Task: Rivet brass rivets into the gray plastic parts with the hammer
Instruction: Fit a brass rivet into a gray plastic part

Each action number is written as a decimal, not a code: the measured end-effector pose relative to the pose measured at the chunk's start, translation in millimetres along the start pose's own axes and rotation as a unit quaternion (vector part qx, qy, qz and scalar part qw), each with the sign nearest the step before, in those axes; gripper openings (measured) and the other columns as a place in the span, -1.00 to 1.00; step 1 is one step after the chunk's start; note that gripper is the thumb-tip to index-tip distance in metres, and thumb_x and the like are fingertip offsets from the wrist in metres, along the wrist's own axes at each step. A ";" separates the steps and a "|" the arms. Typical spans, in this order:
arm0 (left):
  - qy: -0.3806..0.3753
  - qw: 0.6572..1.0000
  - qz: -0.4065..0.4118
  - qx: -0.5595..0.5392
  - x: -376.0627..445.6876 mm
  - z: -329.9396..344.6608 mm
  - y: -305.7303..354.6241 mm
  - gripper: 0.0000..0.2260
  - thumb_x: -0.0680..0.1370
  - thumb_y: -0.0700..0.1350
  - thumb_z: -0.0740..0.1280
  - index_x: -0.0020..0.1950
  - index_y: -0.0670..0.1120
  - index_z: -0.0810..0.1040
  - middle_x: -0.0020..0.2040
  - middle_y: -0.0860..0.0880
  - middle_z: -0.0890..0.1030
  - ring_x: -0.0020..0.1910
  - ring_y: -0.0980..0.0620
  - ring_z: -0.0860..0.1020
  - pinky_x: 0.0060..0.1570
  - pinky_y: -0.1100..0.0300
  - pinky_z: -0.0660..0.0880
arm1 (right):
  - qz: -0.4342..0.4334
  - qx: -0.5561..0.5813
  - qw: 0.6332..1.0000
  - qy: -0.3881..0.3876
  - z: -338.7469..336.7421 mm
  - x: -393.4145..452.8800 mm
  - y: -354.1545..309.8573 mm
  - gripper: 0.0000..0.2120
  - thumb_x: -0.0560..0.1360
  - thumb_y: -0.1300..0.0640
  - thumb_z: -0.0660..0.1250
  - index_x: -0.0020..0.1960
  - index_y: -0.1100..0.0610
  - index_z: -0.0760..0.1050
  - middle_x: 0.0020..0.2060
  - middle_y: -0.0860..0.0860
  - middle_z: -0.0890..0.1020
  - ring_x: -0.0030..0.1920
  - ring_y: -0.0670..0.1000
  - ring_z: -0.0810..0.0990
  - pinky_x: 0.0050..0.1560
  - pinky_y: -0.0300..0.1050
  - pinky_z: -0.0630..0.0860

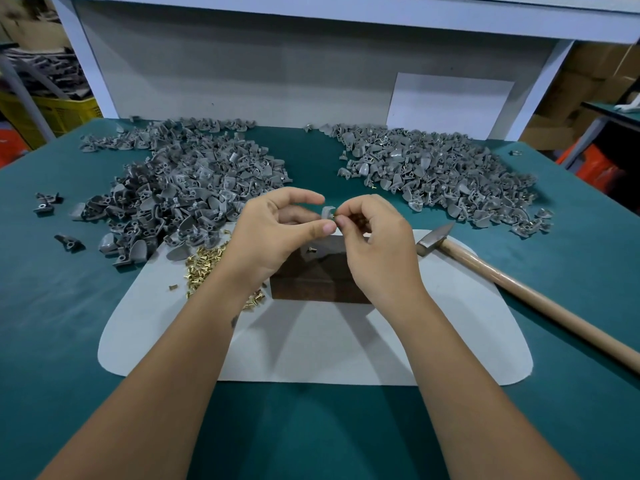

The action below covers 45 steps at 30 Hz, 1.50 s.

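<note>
Gray part: a small gray plastic part [328, 213] sits pinched between the thumb and curled fingers of the left hand [277, 233], raised above the dark block.
Left fingers: thumb tip and forefinger closed on the part's left side, the other fingers bent behind it.
Right fingers: the right hand [372, 244] has its thumb and forefinger tips pressed together right against the part; something small and brass-coloured shows at the tips, too small to name surely. More dark, brassy bits show inside the curled fingers.
Block: a dark brown block [320, 275] lies under both hands on the pale mat, with one loose rivet [310, 250] on its top.
Mat: a light gray mat [311, 348] with rounded corners lies on the teal table [69, 306].
Brass rivets: a scatter of brass rivets [202, 261] lies on the mat's left part, just beside the left wrist.
Hammer: the hammer [502, 275] lies on its side to the right, steel head on the mat's edge, wooden handle running out over the table toward the right edge, touched by neither hand.
Left pile: a large heap of gray parts [180, 188] beyond the left hand.
Right pile: a second heap [440, 174] beyond the right hand, with brass glints among its parts.
</note>
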<state>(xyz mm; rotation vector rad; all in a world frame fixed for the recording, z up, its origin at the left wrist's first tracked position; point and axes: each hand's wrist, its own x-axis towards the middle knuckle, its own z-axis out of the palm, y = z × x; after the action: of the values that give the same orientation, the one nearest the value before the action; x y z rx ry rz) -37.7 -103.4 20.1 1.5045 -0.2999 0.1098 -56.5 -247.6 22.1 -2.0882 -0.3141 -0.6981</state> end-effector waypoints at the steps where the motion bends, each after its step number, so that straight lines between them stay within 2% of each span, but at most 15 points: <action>1: 0.004 1.000 0.000 0.001 -0.2 0.1 -0.4 -0.71 0.29 -0.23 0.53 -0.02 -0.14 0.62 -0.29 -0.03 0.70 -0.30 0.11 0.64 -0.14 0.28 0.60 | -0.017 -0.021 1.000 -0.001 0.0 0.0 0.7 -0.93 0.49 0.30 0.34 -0.16 0.18 0.53 -0.25 -0.09 0.49 -0.18 -0.09 0.44 -0.16 -0.33 0.35; 3: 0.006 1.000 0.001 -0.004 -1.0 0.8 -1.3 -0.72 0.26 -0.21 0.52 -0.05 -0.16 0.64 -0.30 -0.02 0.70 -0.32 0.12 0.64 -0.18 0.29 0.60 | -0.034 -0.043 0.998 -0.001 0.0 -0.2 2.1 -0.94 0.49 0.31 0.33 -0.15 0.19 0.52 -0.23 -0.08 0.48 -0.16 -0.04 0.44 -0.15 -0.26 0.34; 7: 0.008 1.000 0.018 -0.017 -1.4 4.1 -3.1 -0.85 0.37 -0.33 0.47 -0.10 -0.17 0.66 -0.32 0.03 0.70 -0.34 0.18 0.64 -0.27 0.38 0.55 | -0.018 -0.021 1.000 0.002 0.2 -1.5 1.3 -0.93 0.50 0.29 0.33 -0.15 0.18 0.51 -0.24 -0.07 0.50 -0.19 -0.08 0.44 -0.18 -0.28 0.36; 10: 0.012 0.999 0.031 -0.011 -1.3 5.7 -3.3 -0.90 0.34 -0.25 0.48 -0.17 -0.15 0.67 -0.34 0.03 0.69 -0.35 0.19 0.62 -0.27 0.38 0.54 | 0.001 -0.002 1.000 0.006 1.3 -2.1 -0.3 -0.93 0.50 0.27 0.32 -0.15 0.17 0.49 -0.23 -0.05 0.53 -0.20 -0.10 0.45 -0.17 -0.29 0.38; 12: 0.008 0.999 0.032 -0.012 -1.4 5.6 -3.6 -0.89 0.35 -0.26 0.48 -0.14 -0.15 0.67 -0.31 0.03 0.70 -0.30 0.17 0.64 -0.21 0.34 0.58 | 0.009 0.001 1.000 0.012 1.7 -2.6 -0.6 -0.93 0.50 0.27 0.31 -0.16 0.17 0.49 -0.24 -0.04 0.53 -0.21 -0.09 0.46 -0.18 -0.27 0.40; 17: -0.022 0.999 0.044 0.012 -2.9 3.2 -3.5 -0.73 0.43 -0.39 0.44 0.07 -0.15 0.66 -0.09 0.01 0.72 -0.08 0.09 0.69 -0.02 0.28 0.60 | 0.022 -0.002 0.999 0.045 3.7 -5.0 -1.2 -0.95 0.48 0.23 0.34 -0.16 0.17 0.51 -0.28 -0.03 0.57 -0.23 -0.05 0.52 -0.19 -0.13 0.47; 21: -0.009 0.998 0.052 0.040 -3.4 4.1 -4.7 -0.72 0.44 -0.40 0.44 0.10 -0.17 0.64 -0.05 -0.10 0.71 -0.03 0.01 0.68 0.08 0.18 0.61 | 0.030 0.004 0.998 0.046 4.8 -5.4 -1.3 -0.95 0.48 0.23 0.35 -0.16 0.18 0.52 -0.28 -0.03 0.58 -0.23 -0.03 0.53 -0.17 -0.09 0.49; 23: -0.002 0.998 0.054 0.042 -3.8 4.9 -4.7 -0.74 0.43 -0.39 0.45 0.06 -0.14 0.66 -0.07 -0.09 0.71 -0.05 0.02 0.67 0.06 0.19 0.61 | 0.039 0.018 0.998 0.048 5.3 -5.9 -1.7 -0.94 0.48 0.24 0.35 -0.17 0.17 0.52 -0.29 -0.05 0.58 -0.23 -0.06 0.53 -0.18 -0.14 0.48; 27: 0.008 0.998 0.052 0.038 -4.4 5.8 -4.4 -0.82 0.41 -0.33 0.48 -0.08 -0.08 0.69 -0.10 0.01 0.72 -0.11 0.06 0.67 -0.04 0.22 0.63 | 0.074 0.077 0.993 0.059 4.8 -5.0 -2.5 -0.89 0.48 0.25 0.36 -0.21 0.11 0.53 -0.36 -0.15 0.56 -0.31 -0.18 0.51 -0.26 -0.39 0.39; 31: 0.014 0.998 0.050 0.038 -4.7 8.1 -4.5 -0.85 0.39 -0.29 0.50 -0.13 -0.07 0.69 -0.21 0.08 0.72 -0.17 0.15 0.66 -0.11 0.29 0.61 | 0.099 0.101 0.988 0.053 4.4 -3.5 -1.8 -0.86 0.48 0.24 0.36 -0.23 0.07 0.53 -0.37 -0.14 0.56 -0.33 -0.19 0.51 -0.28 -0.40 0.39; 34: 0.020 0.998 0.047 0.033 -5.6 9.5 -4.1 -0.87 0.31 -0.17 0.52 -0.17 -0.04 0.70 -0.26 0.09 0.72 -0.24 0.20 0.65 -0.19 0.33 0.59 | 0.112 0.113 0.986 0.045 3.6 -1.9 -1.0 -0.86 0.48 0.23 0.36 -0.23 0.07 0.55 -0.37 -0.13 0.58 -0.32 -0.19 0.52 -0.27 -0.40 0.40; 36: 0.027 0.998 0.055 0.032 -6.4 10.3 -4.7 -0.88 0.27 -0.12 0.52 -0.22 0.02 0.70 -0.28 0.09 0.71 -0.27 0.22 0.64 -0.21 0.35 0.58 | 0.123 0.121 0.984 0.036 3.0 -0.9 0.5 -0.87 0.48 0.23 0.36 -0.23 0.09 0.58 -0.35 -0.11 0.61 -0.30 -0.17 0.54 -0.23 -0.32 0.47; 39: 0.036 0.997 0.060 0.027 -6.5 10.8 -6.4 -0.89 0.26 -0.11 0.53 -0.27 0.06 0.71 -0.28 0.08 0.71 -0.27 0.22 0.64 -0.21 0.36 0.57 | 0.142 0.143 0.979 0.025 2.1 0.0 1.7 -0.88 0.48 0.23 0.37 -0.22 0.09 0.59 -0.33 -0.07 0.63 -0.26 -0.08 0.58 -0.14 -0.09 0.57; 45: 0.033 0.997 0.063 0.025 -5.5 9.3 -7.3 -0.88 0.26 -0.11 0.53 -0.23 0.01 0.71 -0.28 0.06 0.71 -0.27 0.22 0.64 -0.21 0.37 0.54 | 0.153 0.163 0.975 0.009 0.9 1.4 0.9 -0.88 0.48 0.25 0.37 -0.23 0.12 0.58 -0.32 0.01 0.64 -0.24 0.01 0.59 -0.07 0.11 0.59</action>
<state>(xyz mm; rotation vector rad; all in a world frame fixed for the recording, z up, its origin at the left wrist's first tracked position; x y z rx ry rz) -42.3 -112.4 12.0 1.5277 -0.3407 0.2694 -54.6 -247.4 21.9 -1.7641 -0.0846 -0.4469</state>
